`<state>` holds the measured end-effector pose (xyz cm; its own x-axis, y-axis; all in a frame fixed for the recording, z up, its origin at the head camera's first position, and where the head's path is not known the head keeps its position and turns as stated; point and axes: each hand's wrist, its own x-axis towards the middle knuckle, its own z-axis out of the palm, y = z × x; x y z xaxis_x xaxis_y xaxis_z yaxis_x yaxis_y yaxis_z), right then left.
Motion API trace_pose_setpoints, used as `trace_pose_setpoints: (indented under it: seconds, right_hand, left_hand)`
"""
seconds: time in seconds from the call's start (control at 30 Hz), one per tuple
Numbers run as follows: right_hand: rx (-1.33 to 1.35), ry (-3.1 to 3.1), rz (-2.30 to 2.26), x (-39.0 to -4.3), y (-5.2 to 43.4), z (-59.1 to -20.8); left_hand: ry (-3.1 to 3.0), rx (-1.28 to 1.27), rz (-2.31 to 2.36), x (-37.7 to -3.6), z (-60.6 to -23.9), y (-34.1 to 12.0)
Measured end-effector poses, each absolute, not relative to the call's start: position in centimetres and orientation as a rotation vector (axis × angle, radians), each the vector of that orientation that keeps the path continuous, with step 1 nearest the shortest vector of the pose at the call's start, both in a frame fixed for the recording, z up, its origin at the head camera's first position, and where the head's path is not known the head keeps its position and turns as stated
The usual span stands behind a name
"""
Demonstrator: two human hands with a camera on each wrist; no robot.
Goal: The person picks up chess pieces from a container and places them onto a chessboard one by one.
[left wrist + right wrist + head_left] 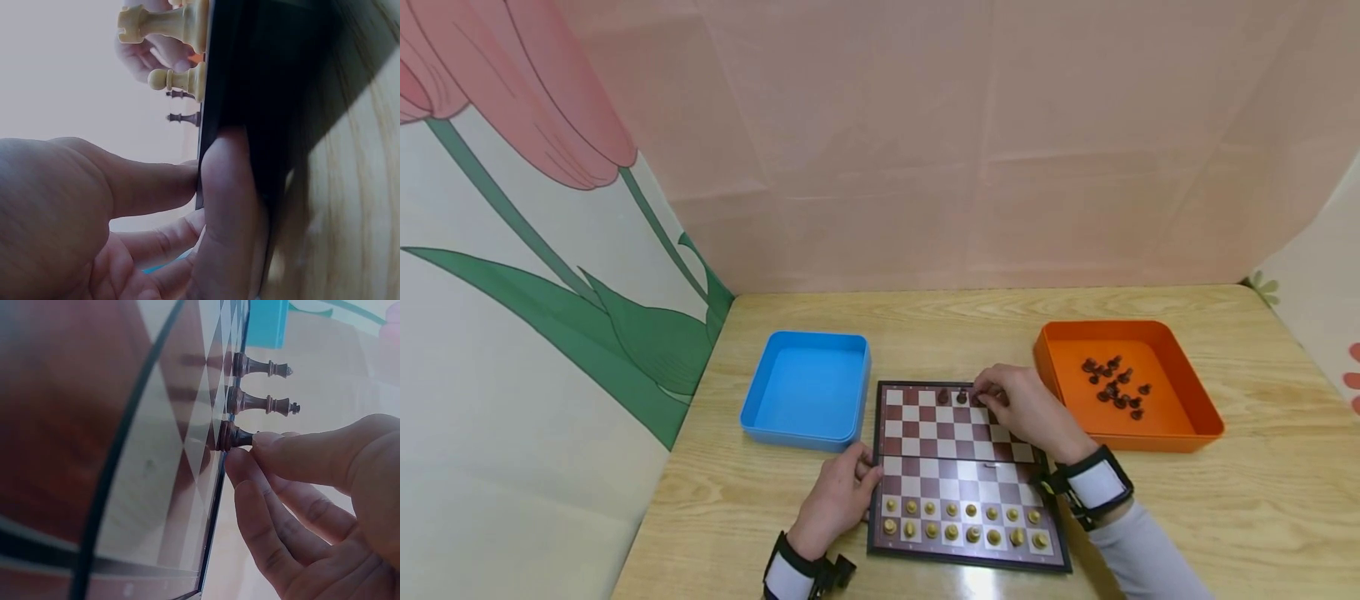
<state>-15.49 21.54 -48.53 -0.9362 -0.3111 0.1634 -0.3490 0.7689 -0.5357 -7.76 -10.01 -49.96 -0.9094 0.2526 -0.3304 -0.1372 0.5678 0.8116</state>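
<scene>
A folding chessboard [917,429] lies on the table, cream pieces [973,534] standing in two rows on its near side. My left hand [833,500] grips the board's left edge; in the left wrist view, the thumb is at the top edge and a finger is underneath. At the far edge, my right hand [1026,408] pinches the top of a dark chess piece [232,436] between thumb and fingers, its base at the board surface. The fingers hide its head. Beside it stand a dark king [265,403] and a dark queen [262,366].
An orange tray [1180,408] right of the board holds several loose dark chess pieces [1120,390]. On the left stands a blue tray [805,387], near the board's far left corner. Wooden tabletop [955,333] extends behind the board to a pink backdrop [962,167].
</scene>
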Motion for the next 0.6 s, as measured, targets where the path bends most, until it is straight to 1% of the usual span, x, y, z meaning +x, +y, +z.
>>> trace_pose_setpoints:
  seconds: [0.3,0.6]
  right_hand:
    - [0.517,-2.883,0.916,-15.4,21.9,-48.1]
    - [0.475,-2.828,0.933,-15.2,23.9,-46.7]
  left_hand:
    - [2.394,0.089,1.283,-7.8,-49.9,-10.0]
    - [2.401,0.093,1.28,-7.7,-50.0,-10.0]
